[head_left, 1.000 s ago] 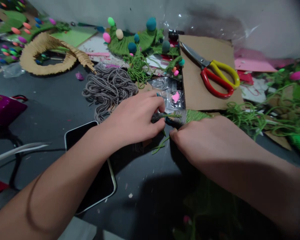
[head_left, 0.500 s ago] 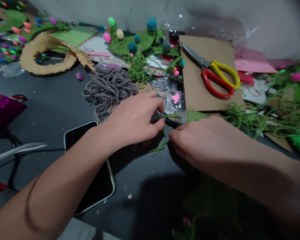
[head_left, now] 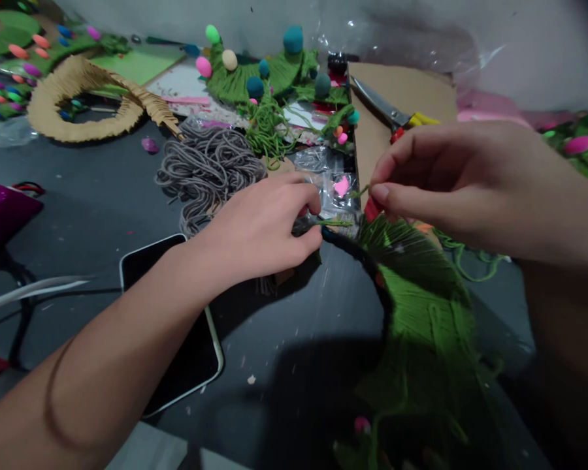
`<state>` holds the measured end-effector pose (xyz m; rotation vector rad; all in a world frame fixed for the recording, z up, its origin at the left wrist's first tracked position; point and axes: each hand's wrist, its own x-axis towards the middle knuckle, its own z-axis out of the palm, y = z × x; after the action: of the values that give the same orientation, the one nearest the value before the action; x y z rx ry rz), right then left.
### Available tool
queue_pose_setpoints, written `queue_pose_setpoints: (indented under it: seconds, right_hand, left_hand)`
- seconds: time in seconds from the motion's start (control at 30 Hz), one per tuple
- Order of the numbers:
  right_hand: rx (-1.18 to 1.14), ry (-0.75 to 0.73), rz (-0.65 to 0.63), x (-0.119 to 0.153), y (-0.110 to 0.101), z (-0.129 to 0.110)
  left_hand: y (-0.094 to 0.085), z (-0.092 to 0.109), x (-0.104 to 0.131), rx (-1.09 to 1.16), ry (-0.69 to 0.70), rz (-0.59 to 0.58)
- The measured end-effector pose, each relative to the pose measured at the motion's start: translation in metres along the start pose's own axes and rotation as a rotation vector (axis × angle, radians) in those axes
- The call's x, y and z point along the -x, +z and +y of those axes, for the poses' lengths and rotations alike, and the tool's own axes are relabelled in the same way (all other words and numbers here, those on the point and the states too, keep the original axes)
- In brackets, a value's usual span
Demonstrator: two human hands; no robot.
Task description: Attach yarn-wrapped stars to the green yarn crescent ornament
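My left hand (head_left: 269, 228) is closed around the grey-wrapped end of a green yarn-wrapped ring (head_left: 426, 313). This ring curves down to the right over the dark table, its lower part in shadow. Raised above the ring, my right hand (head_left: 460, 189) pinches a strand of green yarn (head_left: 360, 192) between thumb and fingertips. A small red piece (head_left: 372, 209) shows just under those fingertips; whether it is held I cannot tell. Short green strands (head_left: 336, 223) lie along the grey wrapping beside my left thumb.
Grey cord (head_left: 208, 163) is heaped behind my left hand. Scissors (head_left: 382, 104) rest on a cardboard sheet (head_left: 365, 147), partly behind my right hand. A phone (head_left: 186, 365) lies under my left forearm. A tan ring (head_left: 53, 121) and a pompom-decorated green crescent (head_left: 235, 81) sit at the back.
My right hand has risen from the table beside the ring, up and to the right, uncovering the green wrapping. My left hand keeps its hold. The view has shifted slightly.
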<state>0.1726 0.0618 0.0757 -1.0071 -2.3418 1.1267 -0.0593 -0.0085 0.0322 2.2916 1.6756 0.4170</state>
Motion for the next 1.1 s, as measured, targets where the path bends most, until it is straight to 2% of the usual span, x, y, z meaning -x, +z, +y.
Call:
queue_pose_setpoints:
  seconds: [0.13,0.23,0.37,0.5,0.57,0.67,0.73,0.8,0.87,0.93,1.1]
  right_hand:
    - [-0.044,-0.005,0.018,0.000,0.001,-0.004]
    - [-0.039,-0.066,0.092,0.002,0.005,-0.011]
    - [-0.036,-0.102,0.169,0.005,0.010,-0.018]
    - [0.019,-0.096,0.145,0.008,0.004,-0.015]
    - [0.052,-0.105,0.176,0.010,-0.003,-0.010]
    - [0.063,-0.126,0.232,0.009,-0.010,-0.005]
    - [0.064,-0.083,0.165,0.007,-0.011,-0.004]
    - [0.066,-0.015,0.035,0.003,-0.008,-0.004]
    - [0.041,0.016,-0.058,0.000,-0.005,-0.003]
    - [0.009,0.019,-0.094,-0.003,-0.003,0.000]
    - [-0.041,0.055,-0.159,-0.006,-0.002,0.011]
  left_hand:
    - [-0.004,0.005,0.001,0.072,0.010,0.081]
    - [-0.007,0.011,0.001,0.168,0.035,0.132]
    - [-0.009,0.013,0.000,0.262,0.042,0.138]
    - [-0.015,0.009,0.000,0.337,0.059,0.128]
    - [-0.019,0.007,0.002,0.402,0.072,0.031]
    - [-0.024,0.008,0.007,0.483,0.129,-0.313]
    - [-0.026,0.011,0.011,0.485,0.192,-0.509]
    - [-0.027,0.013,0.014,0.466,0.238,-0.568]
    - [-0.027,0.015,0.015,0.448,0.248,-0.533]
    - [-0.026,0.014,0.014,0.414,0.247,-0.465]
    - [-0.014,0.004,0.005,0.144,0.098,-0.100]
